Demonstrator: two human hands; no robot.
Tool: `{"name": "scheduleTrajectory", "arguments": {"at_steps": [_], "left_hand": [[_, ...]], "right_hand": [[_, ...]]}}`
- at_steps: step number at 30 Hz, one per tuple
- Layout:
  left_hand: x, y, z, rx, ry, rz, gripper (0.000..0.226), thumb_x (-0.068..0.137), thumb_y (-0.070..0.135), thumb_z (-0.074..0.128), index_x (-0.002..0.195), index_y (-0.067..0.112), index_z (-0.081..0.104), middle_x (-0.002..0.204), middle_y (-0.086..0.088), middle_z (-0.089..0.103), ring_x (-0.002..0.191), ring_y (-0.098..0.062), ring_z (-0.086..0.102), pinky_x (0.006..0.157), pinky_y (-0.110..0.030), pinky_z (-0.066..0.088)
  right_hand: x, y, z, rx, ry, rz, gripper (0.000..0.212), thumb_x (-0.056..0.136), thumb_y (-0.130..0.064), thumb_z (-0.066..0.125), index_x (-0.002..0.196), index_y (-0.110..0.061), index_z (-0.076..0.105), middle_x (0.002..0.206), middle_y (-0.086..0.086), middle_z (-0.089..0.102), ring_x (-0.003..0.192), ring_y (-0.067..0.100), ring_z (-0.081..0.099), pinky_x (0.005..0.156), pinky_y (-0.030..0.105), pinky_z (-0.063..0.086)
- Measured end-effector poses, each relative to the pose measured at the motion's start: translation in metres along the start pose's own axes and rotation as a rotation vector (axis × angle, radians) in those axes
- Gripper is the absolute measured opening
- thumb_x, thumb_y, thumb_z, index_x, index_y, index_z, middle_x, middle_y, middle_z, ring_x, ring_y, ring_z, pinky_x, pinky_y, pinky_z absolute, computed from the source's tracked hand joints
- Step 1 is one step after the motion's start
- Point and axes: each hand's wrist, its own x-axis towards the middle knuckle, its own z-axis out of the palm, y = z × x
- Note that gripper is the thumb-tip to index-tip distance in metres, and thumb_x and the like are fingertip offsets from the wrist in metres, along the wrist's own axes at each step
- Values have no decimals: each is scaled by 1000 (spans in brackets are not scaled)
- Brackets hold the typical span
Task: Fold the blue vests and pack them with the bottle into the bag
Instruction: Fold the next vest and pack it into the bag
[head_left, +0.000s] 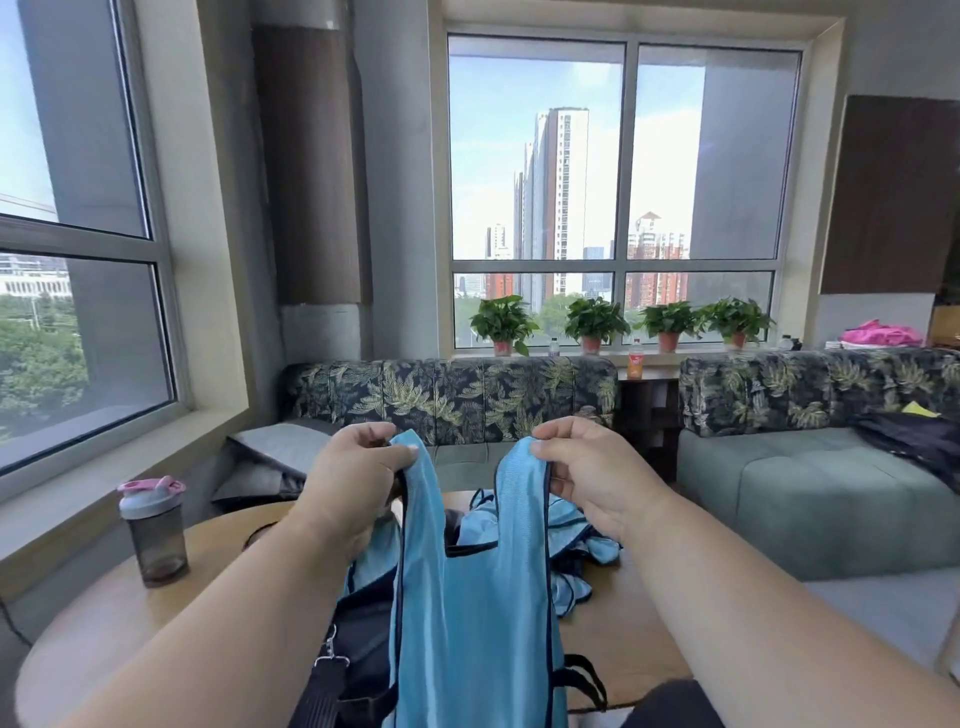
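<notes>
Table (130, 618): round, pale wood, smooth; it lies below the grip and carries everything.
Bag (358, 644): dark, soft fabric with a metal clip and webbing straps, directly beneath the raised vest.
Held vest (467, 597): glossy, thin blue cloth with dark piping, hanging straight down from both pinches.
Spare vests (576, 530): crumpled blue heap just beyond the grip, on the table.
Bottle (155, 530): smoky translucent cylinder with a grey and pink lid, upright, well left of the grip.
Left hand (353, 478): fingers and thumb clamp one shoulder strap.
Right hand (587, 473): pinches the other strap.
Risk: the slick cloth may slide through the pinches or fold crooked, judging by its sheen.
</notes>
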Motion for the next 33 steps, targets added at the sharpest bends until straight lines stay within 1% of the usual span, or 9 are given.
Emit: {"name": "scheduleTrajectory", "arguments": {"at_steps": [4, 8, 12, 15, 18, 20, 25, 28, 33], "left_hand": [[-9, -5, 13, -11, -98, -18, 29, 92, -9, 68, 114, 11, 65, 92, -11, 72, 65, -19, 67, 57, -28, 53], [-18, 8, -6, -69, -261, -44, 30, 98, -5, 46, 85, 17, 64, 72, -5, 53, 57, -17, 51, 48, -24, 45], [-5, 24, -65, -545, -708, -74, 26, 105, 10, 29, 101, 16, 54, 85, -3, 42, 74, -17, 40, 69, -27, 42], [10, 23, -81, -508, -642, -70, 23, 104, 10, 27, 101, 17, 49, 77, 2, 38, 64, -13, 37, 61, -26, 36], [13, 5, -60, -190, -446, 47, 25, 85, -3, 41, 85, 17, 56, 73, -5, 42, 58, -17, 37, 51, -28, 36], [5, 2, -38, -128, -514, 85, 27, 68, 0, 46, 82, 17, 61, 77, -8, 48, 63, -20, 37, 59, -36, 28], [-8, 8, 4, -185, -641, 67, 27, 68, -1, 45, 83, 14, 61, 74, -7, 51, 62, -18, 44, 57, -30, 38], [-2, 3, 14, -195, -671, 74, 24, 77, -1, 52, 88, 16, 65, 85, -13, 53, 72, -25, 46, 73, -45, 38], [-7, -8, 21, -150, -691, 144, 16, 90, 7, 65, 91, 22, 69, 83, -9, 56, 71, -22, 47, 61, -35, 33]], "right_hand": [[-6, 9, 5, -48, -24, -14, 19, 95, 3, 66, 96, -14, 73, 89, 5, 71, 80, 18, 64, 70, 31, 54], [-5, 9, -12, -43, -25, -9, 29, 95, 8, 51, 95, -15, 69, 90, 5, 67, 80, 20, 59, 73, 36, 48], [0, -10, -43, 384, -138, -47, 41, 91, 15, 30, 88, -15, 58, 73, 3, 51, 68, 19, 44, 68, 34, 40], [10, -19, -54, 522, -126, -70, 44, 89, 16, 30, 86, -18, 57, 66, 2, 50, 65, 19, 46, 78, 35, 44], [17, -7, -44, -171, 21, -212, 43, 87, 18, 38, 94, -14, 66, 73, -1, 69, 80, 19, 58, 76, 32, 42], [15, 1, -33, -324, -23, -241, 44, 88, 19, 41, 99, -14, 69, 80, -4, 74, 85, 12, 64, 81, 28, 46], [0, 1, -2, -162, -264, -250, 42, 89, 24, 43, 89, -13, 64, 87, 4, 70, 84, 11, 64, 81, 22, 50], [-6, -6, 15, -29, -399, -243, 44, 89, 27, 40, 89, -11, 61, 87, 7, 70, 79, 12, 65, 74, 23, 52], [-12, -10, 31, 61, -440, -286, 44, 89, 28, 44, 88, -12, 62, 86, 8, 72, 82, 14, 68, 76, 23, 55]]}}
